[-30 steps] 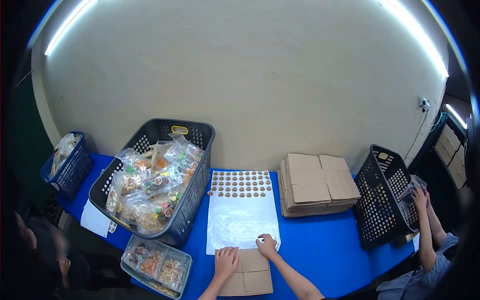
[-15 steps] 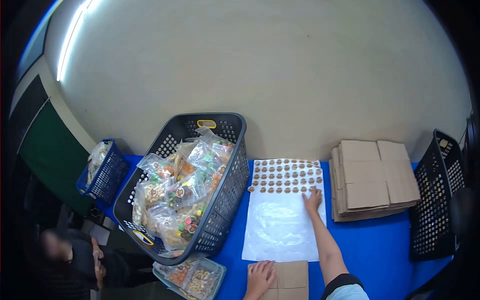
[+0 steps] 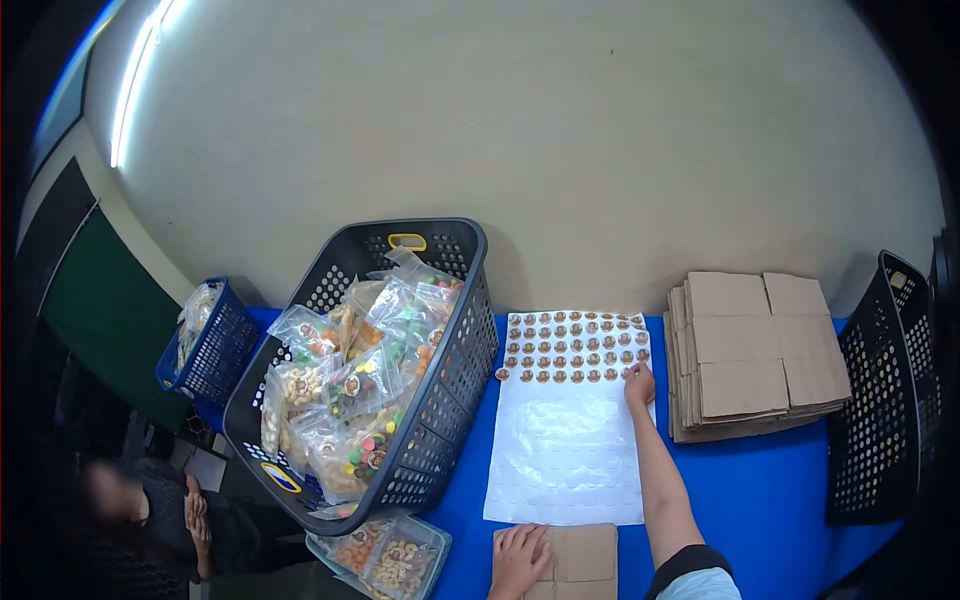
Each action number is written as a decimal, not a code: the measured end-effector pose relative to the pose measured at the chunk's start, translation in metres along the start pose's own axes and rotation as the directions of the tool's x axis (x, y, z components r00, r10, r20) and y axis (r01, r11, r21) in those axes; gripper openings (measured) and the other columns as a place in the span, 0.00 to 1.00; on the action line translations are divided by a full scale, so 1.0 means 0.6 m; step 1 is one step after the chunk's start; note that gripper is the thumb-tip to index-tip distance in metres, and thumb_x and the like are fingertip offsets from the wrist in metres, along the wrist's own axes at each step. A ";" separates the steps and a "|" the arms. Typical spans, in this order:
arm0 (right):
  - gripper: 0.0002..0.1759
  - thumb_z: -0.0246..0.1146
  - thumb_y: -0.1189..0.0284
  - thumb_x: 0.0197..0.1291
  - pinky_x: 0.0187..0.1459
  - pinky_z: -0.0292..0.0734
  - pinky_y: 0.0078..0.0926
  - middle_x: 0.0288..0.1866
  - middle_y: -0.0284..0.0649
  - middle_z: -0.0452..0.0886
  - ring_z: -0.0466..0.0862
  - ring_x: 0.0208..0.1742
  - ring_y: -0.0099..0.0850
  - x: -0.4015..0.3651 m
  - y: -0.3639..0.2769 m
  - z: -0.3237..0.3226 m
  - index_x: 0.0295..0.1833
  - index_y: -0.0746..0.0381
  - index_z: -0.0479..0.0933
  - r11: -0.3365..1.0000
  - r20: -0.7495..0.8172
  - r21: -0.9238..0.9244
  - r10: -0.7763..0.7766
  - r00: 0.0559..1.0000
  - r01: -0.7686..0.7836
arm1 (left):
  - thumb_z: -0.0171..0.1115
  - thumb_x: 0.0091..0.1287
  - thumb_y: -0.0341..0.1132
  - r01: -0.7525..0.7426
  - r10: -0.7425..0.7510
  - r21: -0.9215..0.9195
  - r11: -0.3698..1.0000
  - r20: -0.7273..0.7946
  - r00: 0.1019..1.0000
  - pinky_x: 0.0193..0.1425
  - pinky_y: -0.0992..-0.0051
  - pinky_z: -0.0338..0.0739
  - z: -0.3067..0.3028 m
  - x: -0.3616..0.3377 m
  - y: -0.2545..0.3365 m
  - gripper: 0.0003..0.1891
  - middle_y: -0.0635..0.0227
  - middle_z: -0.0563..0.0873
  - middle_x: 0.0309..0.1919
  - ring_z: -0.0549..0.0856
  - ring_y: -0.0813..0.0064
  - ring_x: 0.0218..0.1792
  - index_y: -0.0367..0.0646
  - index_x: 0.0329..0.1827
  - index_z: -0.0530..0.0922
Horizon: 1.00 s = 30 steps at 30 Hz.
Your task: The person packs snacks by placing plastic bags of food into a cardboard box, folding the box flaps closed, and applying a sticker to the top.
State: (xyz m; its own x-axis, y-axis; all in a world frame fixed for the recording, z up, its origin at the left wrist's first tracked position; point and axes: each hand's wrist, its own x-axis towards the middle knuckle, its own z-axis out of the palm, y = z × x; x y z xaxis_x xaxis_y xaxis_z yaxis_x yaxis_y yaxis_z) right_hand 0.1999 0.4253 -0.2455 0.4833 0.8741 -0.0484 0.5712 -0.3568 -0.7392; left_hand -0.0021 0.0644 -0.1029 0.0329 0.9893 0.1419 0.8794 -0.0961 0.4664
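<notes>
A white sheet of round brown stickers (image 3: 560, 450) lies on the blue table, its upper part holding rows of stickers and its lower part bare backing. At the right end of the lowest row, my right hand (image 3: 642, 388) has its fingertips pinched together on a round sticker (image 3: 632, 371), mostly covered by the fingers. My left hand (image 3: 520, 562) rests flat, fingers stretched, on the left part of a folded brown cardboard box (image 3: 585, 562) just below the sheet.
Left of the sheet stands a large dark basket (image 3: 440, 400) full of snack bags (image 3: 365, 380). A tray (image 3: 440, 560) with more bags sits below it. To the right are stacked folded cardboard boxes (image 3: 745, 345) and another black basket (image 3: 870, 400). A person (image 3: 165, 520) stands at lower left.
My right hand has shifted slightly right and up along the lowest sticker row, and its fingers have closed from spread to a pinch. My left hand stays on the cardboard.
</notes>
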 end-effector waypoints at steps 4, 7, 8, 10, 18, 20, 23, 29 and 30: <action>0.04 0.61 0.73 0.52 0.42 0.70 0.29 0.32 0.42 0.78 0.78 0.35 0.32 -0.023 0.035 0.012 0.33 0.61 0.78 0.915 0.133 0.300 -0.320 0.938 0.270 | 0.57 0.59 0.42 -0.012 0.012 -0.004 1.000 -0.004 1.000 0.60 0.65 0.59 0.003 -0.003 -0.007 0.17 0.69 0.78 0.46 0.73 0.69 0.53 0.48 0.50 0.76; 0.07 0.59 0.72 0.57 0.44 0.69 0.23 0.31 0.34 0.78 0.77 0.38 0.26 -0.105 0.053 -0.018 0.39 0.63 0.76 0.782 0.218 0.620 -0.242 0.945 0.057 | 0.57 0.59 0.41 -0.053 0.055 0.033 0.998 -0.057 0.997 0.58 0.67 0.61 0.003 -0.003 -0.008 0.16 0.68 0.79 0.45 0.74 0.69 0.51 0.47 0.49 0.77; 0.08 0.59 0.69 0.59 0.48 0.68 0.25 0.34 0.35 0.79 0.78 0.43 0.28 -0.150 0.021 -0.090 0.40 0.62 0.76 0.729 0.410 0.674 -0.232 0.882 -0.121 | 0.57 0.59 0.41 -0.064 0.066 0.030 0.997 -0.072 0.995 0.58 0.67 0.61 0.001 -0.003 -0.008 0.16 0.68 0.79 0.45 0.74 0.69 0.51 0.47 0.48 0.77; 0.10 0.58 0.67 0.60 0.52 0.68 0.27 0.37 0.36 0.80 0.78 0.46 0.29 -0.245 -0.019 -0.199 0.40 0.62 0.75 0.627 0.579 0.693 -0.189 0.793 -0.357 | 0.57 0.59 0.41 -0.087 0.088 0.022 0.996 -0.097 0.991 0.57 0.66 0.61 0.001 -0.006 -0.009 0.16 0.67 0.79 0.44 0.74 0.68 0.51 0.46 0.48 0.77; 0.03 0.58 0.75 0.56 0.43 0.71 0.22 0.31 0.34 0.75 0.76 0.35 0.23 -0.612 0.077 -0.300 0.34 0.62 0.71 0.741 0.082 0.655 -0.263 0.961 0.148 | 0.55 0.59 0.41 -0.117 0.120 0.028 0.993 -0.137 0.983 0.56 0.66 0.60 0.006 -0.015 -0.016 0.15 0.66 0.79 0.42 0.74 0.68 0.48 0.46 0.46 0.77; 0.03 0.58 0.76 0.55 0.45 0.69 0.27 0.32 0.37 0.76 0.76 0.37 0.28 -0.651 0.078 -0.304 0.33 0.62 0.71 0.810 -0.022 0.422 -0.439 0.898 0.406 | 0.56 0.59 0.41 -0.145 0.150 0.042 0.989 -0.153 0.977 0.56 0.66 0.60 -0.002 -0.016 -0.012 0.14 0.66 0.79 0.42 0.74 0.67 0.48 0.46 0.46 0.77; 0.02 0.58 0.77 0.52 0.47 0.66 0.31 0.32 0.39 0.76 0.75 0.40 0.35 -0.678 0.046 -0.338 0.33 0.62 0.71 0.790 -0.044 0.170 -0.591 0.806 0.589 | 0.56 0.59 0.40 -0.178 0.180 0.031 0.984 -0.179 0.967 0.56 0.65 0.61 0.004 -0.020 -0.016 0.14 0.65 0.79 0.42 0.74 0.67 0.48 0.45 0.45 0.77; 0.06 0.61 0.77 0.48 0.47 0.66 0.32 0.32 0.39 0.76 0.74 0.39 0.37 -0.736 0.066 -0.329 0.33 0.62 0.72 0.873 -0.126 0.217 -0.419 0.899 0.438 | 0.56 0.59 0.39 -0.279 0.267 -0.058 0.958 -0.161 0.950 0.57 0.63 0.62 0.000 -0.052 -0.023 0.15 0.63 0.79 0.43 0.74 0.64 0.49 0.42 0.46 0.77; 0.06 0.61 0.78 0.48 0.47 0.66 0.32 0.32 0.39 0.76 0.75 0.39 0.36 -0.750 0.069 -0.331 0.33 0.62 0.72 0.883 -0.130 0.228 -0.391 0.911 0.411 | 0.56 0.59 0.39 -0.289 0.276 -0.071 0.955 -0.152 0.949 0.59 0.62 0.62 0.000 -0.063 -0.025 0.15 0.62 0.79 0.44 0.74 0.63 0.50 0.42 0.47 0.76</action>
State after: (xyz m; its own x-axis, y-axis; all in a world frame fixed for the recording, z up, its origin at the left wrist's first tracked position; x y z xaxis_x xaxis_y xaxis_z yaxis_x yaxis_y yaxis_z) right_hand 0.1379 -0.0487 -0.1207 0.3032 0.8932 0.3321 0.5519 0.1195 -0.8253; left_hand -0.0164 0.0284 -0.1150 0.2014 0.8960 0.3958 0.7964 -0.3850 0.4663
